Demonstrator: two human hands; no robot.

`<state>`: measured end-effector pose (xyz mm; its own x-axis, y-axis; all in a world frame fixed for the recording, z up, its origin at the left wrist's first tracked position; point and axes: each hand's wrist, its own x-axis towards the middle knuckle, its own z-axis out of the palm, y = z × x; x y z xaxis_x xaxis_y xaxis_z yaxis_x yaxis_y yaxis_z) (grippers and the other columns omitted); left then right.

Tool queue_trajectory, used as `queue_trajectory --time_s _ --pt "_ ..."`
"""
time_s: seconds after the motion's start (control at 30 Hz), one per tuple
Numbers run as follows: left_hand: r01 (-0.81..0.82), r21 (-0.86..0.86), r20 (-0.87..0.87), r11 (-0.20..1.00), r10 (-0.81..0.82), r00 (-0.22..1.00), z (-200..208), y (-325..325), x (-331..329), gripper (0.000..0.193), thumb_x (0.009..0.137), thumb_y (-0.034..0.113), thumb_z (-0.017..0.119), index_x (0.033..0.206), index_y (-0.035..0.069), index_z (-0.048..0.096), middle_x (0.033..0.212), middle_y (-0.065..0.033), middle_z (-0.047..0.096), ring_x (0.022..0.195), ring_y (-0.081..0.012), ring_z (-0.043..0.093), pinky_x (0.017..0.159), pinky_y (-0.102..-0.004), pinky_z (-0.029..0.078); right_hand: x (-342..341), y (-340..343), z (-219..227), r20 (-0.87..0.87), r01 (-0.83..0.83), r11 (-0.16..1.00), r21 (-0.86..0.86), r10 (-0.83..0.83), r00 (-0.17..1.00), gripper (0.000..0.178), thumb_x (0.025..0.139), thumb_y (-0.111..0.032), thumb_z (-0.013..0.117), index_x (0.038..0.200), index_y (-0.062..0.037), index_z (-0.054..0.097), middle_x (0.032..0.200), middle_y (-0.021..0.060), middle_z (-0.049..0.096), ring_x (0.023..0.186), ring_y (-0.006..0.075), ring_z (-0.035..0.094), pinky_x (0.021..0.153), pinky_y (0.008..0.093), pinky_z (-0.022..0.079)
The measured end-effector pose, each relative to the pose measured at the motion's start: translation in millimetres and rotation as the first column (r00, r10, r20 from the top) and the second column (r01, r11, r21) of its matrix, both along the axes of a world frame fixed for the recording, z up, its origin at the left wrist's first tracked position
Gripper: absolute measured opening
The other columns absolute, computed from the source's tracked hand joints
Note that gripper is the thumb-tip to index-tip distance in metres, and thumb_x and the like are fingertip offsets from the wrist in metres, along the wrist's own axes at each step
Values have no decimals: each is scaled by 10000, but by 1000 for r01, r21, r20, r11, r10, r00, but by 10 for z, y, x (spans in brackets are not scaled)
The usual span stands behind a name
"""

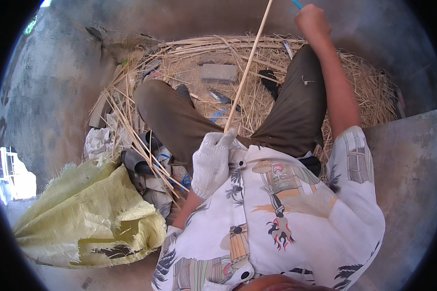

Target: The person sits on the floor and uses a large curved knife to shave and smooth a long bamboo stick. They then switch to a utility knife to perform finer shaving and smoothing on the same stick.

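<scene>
A long, thin, pale wooden strip (248, 65) slants up from my lap past the top edge of the head view. My left hand (211, 167), in a white knitted glove, is closed around its lower end in front of my shirt. My bare right hand (314, 23) is raised at the upper right, its fingers curled into a fist. From that fist sticks out a slim blue rod-like piece (297, 4). The frame's top edge cuts it off, so its kind does not show. The upper end of the strip is also out of view.
Between my spread knees lies a grey brick (219, 73) among scattered straw-like shavings (369, 89). Several loose pale strips (148, 151) lean at my left, beside a frayed yellow woven sack (90, 203). A grey wall (48, 97) rises at the left.
</scene>
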<state>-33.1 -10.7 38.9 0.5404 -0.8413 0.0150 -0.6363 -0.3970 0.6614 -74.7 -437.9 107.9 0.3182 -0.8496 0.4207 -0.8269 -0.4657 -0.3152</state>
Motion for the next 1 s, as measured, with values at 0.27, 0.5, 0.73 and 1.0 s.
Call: queue_trajectory --time_s 0.27,0.5,0.73,1.0 --pt "-509 -71 -679 858 332 654 583 -351 124 310 1006 272 648 1115 -18 627 639 36 471 549 -50 466 480 -232 378 583 -305 -445 -14 -495 787 368 538 843 386 807 -353 668 832 26 736 698 205 681 648 338 683 633 483 515" --pt "-478 -329 -607 814 205 768 955 -930 874 416 974 98 645 1372 -10 581 717 -13 563 541 -57 474 449 -198 356 824 630 -1046 -374 -586 645 491 763 527 547 821 -500 739 999 16 747 934 217 730 801 336 709 698 450 556" --pt "-220 -802 -572 555 -610 548 265 -746 1737 88 934 53 559 910 23 637 642 -73 577 443 -121 472 427 -265 383 -84 -478 -29 478 -618 670 411 419 772 489 949 -503 636 1055 -32 715 879 81 733 801 246 713 764 417 577" --pt "-557 -811 -350 178 -911 219 381 -858 2017 177 907 160 618 735 188 652 507 57 583 342 -40 464 341 -222 351 -1160 -2096 -2805 -125 228 743 629 -193 973 472 843 -407 702 1008 34 735 975 179 751 866 290 727 763 433 560"
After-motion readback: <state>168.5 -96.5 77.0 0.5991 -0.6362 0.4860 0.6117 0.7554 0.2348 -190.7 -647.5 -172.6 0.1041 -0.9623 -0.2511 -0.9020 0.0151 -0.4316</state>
